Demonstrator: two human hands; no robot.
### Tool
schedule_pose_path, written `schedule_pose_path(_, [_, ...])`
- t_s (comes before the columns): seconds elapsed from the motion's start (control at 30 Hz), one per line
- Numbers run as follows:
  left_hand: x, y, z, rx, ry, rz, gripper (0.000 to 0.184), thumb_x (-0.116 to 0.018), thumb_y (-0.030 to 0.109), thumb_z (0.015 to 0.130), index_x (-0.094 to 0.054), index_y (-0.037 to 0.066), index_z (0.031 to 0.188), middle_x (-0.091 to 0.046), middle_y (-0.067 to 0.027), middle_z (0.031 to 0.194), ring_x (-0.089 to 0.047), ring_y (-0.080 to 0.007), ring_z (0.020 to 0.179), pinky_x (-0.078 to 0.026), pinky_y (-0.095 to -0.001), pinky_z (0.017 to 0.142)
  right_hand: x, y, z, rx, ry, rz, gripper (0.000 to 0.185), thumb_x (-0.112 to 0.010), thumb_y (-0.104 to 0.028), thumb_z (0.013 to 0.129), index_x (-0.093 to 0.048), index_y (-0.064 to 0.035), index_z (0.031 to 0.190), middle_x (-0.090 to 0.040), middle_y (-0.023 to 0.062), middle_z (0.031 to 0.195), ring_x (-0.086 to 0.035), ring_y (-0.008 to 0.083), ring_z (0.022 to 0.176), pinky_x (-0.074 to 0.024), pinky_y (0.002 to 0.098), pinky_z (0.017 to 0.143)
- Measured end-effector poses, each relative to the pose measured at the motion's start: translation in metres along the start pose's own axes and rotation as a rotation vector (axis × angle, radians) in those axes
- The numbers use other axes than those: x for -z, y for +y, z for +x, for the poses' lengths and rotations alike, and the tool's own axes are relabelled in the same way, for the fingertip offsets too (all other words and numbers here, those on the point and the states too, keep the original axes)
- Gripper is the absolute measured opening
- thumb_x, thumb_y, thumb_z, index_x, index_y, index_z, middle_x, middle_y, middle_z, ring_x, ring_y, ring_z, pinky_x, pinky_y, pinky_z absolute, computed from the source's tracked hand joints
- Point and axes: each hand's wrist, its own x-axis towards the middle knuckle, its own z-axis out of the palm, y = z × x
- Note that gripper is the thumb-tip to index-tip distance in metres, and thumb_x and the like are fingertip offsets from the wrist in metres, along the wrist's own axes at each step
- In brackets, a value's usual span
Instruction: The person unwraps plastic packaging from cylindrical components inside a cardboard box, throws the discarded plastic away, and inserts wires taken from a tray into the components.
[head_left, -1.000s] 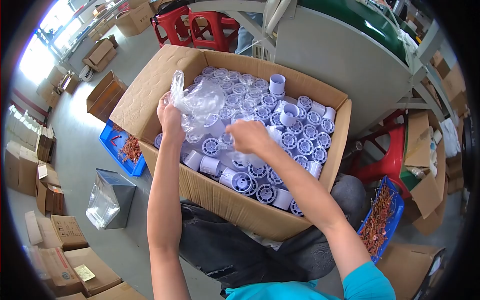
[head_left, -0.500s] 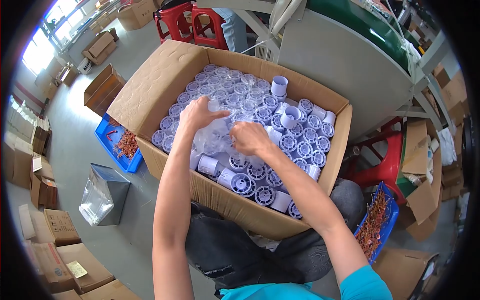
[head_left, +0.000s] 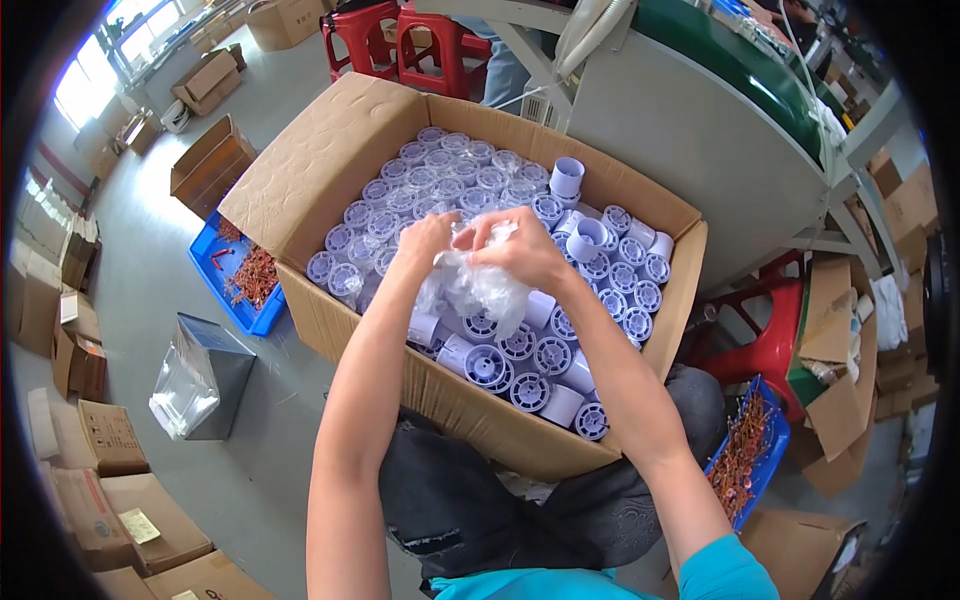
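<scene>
Observing over the head feed. The large brown cardboard box [head_left: 325, 325] fills the middle of the frame, packed with pale lilac plastic spools with spoked round ends [head_left: 552, 355]. My attention is on the crumpled clear plastic film [head_left: 490, 290], which sits at frame centre, above the spools.

Right hand [head_left: 518, 245]: fingers curled around the film, which hangs below it in a bunched wad. Left hand [head_left: 430, 240]: fingers bent inward at the film's left edge, close beside the right hand. Its fingertips are hidden, so I cannot tell whether it grips.

Change against the first frame: there the left hand was raised towards the upper left of the box with the film drawn up, and the right hand was a fist at centre. Half a second ago the left hand had dropped lower, thumb spread. Now both hands meet near centre and the film is gathered between them, more compact.

Unchanged: the lilac plastic cup-shaped cylinder [head_left: 567, 177] stands upright near the upper right of the box's contents. The blue plastic tray of reddish-brown pieces [head_left: 268, 322] lies on the floor left of the box, the red plastic stools [head_left: 430, 50] at the top. The whole scene has shifted slightly in the frame.
</scene>
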Motion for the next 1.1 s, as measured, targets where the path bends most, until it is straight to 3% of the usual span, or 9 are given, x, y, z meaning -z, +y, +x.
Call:
schedule_pose_path(0.1, [-0.014, -0.004, 0.007, -0.027, 0.001, 0.026, 0.029, -0.063, 0.024, 0.082, -0.064, 0.013, 0.109, -0.068, -0.0171, 0.100, -0.065, -0.0341, 0.099, -0.054, -0.0444, 0.081, 0.005, -0.003, 0.001, -0.007, 0.000, 0.116, 0.004, -0.064, 0.002, 0.069, -0.061, 0.0003, 0.069, -0.069, 0.0152, 0.093, -0.065, 0.0211, 0.085, -0.0514, 0.0306, 0.078])
schedule_pose_path(0.2, [-0.006, 0.012, 0.015, 0.182, -0.085, 0.011, 0.032, -0.067, 0.028, 0.081, -0.066, 0.006, 0.104, -0.067, -0.0182, 0.106, -0.064, -0.0346, 0.101, -0.053, -0.0457, 0.082, 0.020, 0.007, 0.004, 0.001, 0.287, 0.434, 0.005, -0.060, 0.002, 0.071, -0.064, -0.0008, 0.073, -0.069, 0.0140, 0.092, -0.065, 0.0185, 0.080, -0.0515, 0.0288, 0.072])
schedule_pose_path(0.27, [0.000, 0.012, 0.010, 0.186, -0.084, -0.046, 0.036, -0.070, 0.032, 0.080, -0.066, 0.006, 0.105, -0.066, -0.0183, 0.109, -0.063, -0.0346, 0.104, -0.051, -0.0458, 0.085, 0.029, 0.000, 0.006, 0.048, 0.567, -0.109, 0.014, -0.065, -0.005, 0.069, -0.067, -0.0004, 0.082, -0.071, 0.0172, 0.089, -0.067, 0.0181, 0.077, -0.0526, 0.0303, 0.072])
schedule_pose_path(0.3, [0.002, 0.013, 0.008, 0.192, -0.071, -0.068, 0.038, -0.071, 0.033, 0.079, -0.067, 0.007, 0.106, -0.066, -0.0180, 0.109, -0.062, -0.0346, 0.105, -0.050, -0.0456, 0.087, 0.029, 0.005, 0.008, 0.051, 0.565, -0.106, 0.014, -0.065, -0.005, 0.069, -0.067, -0.0004, 0.082, -0.071, 0.0172, 0.089, -0.067, 0.0181, 0.077, -0.0526, 0.0303, 0.072])
schedule_pose_path(0.4, [0.003, 0.017, 0.004, 0.250, -0.009, -0.108, 0.047, -0.075, 0.035, 0.075, -0.066, 0.007, 0.111, -0.066, -0.0200, 0.108, -0.061, -0.0335, 0.106, -0.049, -0.0431, 0.089, 0.022, 0.020, 0.016, -0.262, 0.271, -0.671, 0.037, -0.065, -0.022, 0.070, -0.070, -0.0121, 0.106, -0.068, 0.0200, 0.102, -0.067, 0.0354, 0.091, -0.0531, 0.0411, 0.083])
schedule_pose_path(0.53, [-0.002, 0.011, 0.009, 0.319, -0.013, -0.179, 0.048, -0.077, 0.036, 0.072, -0.068, 0.008, 0.110, -0.066, -0.0195, 0.108, -0.062, -0.0337, 0.106, -0.049, -0.0425, 0.089, -0.004, 0.040, 0.019, -0.346, 0.003, -1.040, 0.033, -0.064, -0.017, 0.070, -0.070, -0.0116, 0.102, -0.069, 0.0194, 0.098, -0.067, 0.0351, 0.094, -0.0529, 0.0434, 0.085])
schedule_pose_path(0.73, [-0.006, 0.014, 0.010, 0.320, 0.001, -0.174, 0.051, -0.080, 0.034, 0.069, -0.068, 0.007, 0.111, -0.066, -0.0204, 0.107, -0.063, -0.0341, 0.104, -0.050, -0.0421, 0.088, 0.011, 0.058, 0.018, -0.321, 0.073, -0.897, 0.024, -0.066, -0.016, 0.069, -0.072, -0.0115, 0.092, -0.069, 0.0201, 0.092, -0.067, 0.0364, 0.090, -0.0527, 0.0447, 0.080])
schedule_pose_path(0.9, [-0.004, 0.024, 0.007, 0.257, -0.008, -0.038, 0.034, -0.068, 0.026, 0.077, -0.067, 0.004, 0.102, -0.065, -0.0233, 0.107, -0.062, -0.0380, 0.104, -0.050, -0.0469, 0.087, 0.022, 0.049, 0.013, -0.311, 0.110, -0.679, 0.021, -0.071, -0.021, 0.063, -0.072, -0.0078, 0.079, -0.069, 0.0193, 0.081, -0.067, 0.0345, 0.083, -0.0526, 0.0420, 0.074])
schedule_pose_path(1.1, [0.012, 0.022, 0.012, 0.088, 0.069, -0.151, 0.031, -0.060, 0.023, 0.082, -0.062, -0.002, 0.101, -0.063, -0.0278, 0.103, -0.060, -0.0426, 0.101, -0.048, -0.0496, 0.085, 0.024, 0.034, 0.016, -0.013, 0.352, -0.387, 0.019, -0.068, -0.019, 0.061, -0.065, -0.0022, 0.069, -0.065, 0.0167, 0.068, -0.065, 0.0254, 0.067, -0.0498, 0.0330, 0.064])
